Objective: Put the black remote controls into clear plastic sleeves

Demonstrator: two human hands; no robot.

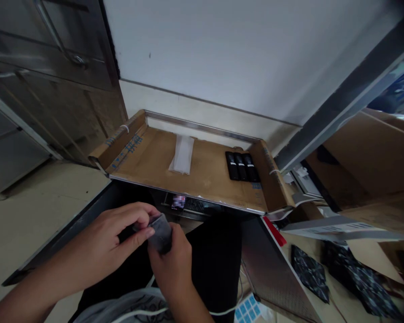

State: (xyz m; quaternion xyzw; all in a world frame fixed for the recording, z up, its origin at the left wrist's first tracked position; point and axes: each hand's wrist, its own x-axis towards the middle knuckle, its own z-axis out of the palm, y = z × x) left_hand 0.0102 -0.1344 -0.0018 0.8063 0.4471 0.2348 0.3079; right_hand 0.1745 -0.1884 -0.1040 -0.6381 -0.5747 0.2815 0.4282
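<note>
Above my lap, a small dark item in a cloudy translucent plastic wrap (160,231) sits in my hands. My right hand (175,264) is closed round its lower part and side. With thumb and fingers, my left hand (128,229) pinches the wrap at its upper left edge. What the item inside is, I cannot make out. Beyond the hands, a flat stack of whitish translucent plastic sleeves (182,154) lies on the cardboard-lined tray (148,166). Farther right on it, several slim black items with white bands (241,166) lie side by side.
Raised cardboard walls edge the tray at left and right. Under its front edge, a small lit screen (178,202) rests on a lower shelf. Dark shiny bags (309,273) lie on the floor at right, near a cardboard box (366,166). A metal door (47,58) stands at left.
</note>
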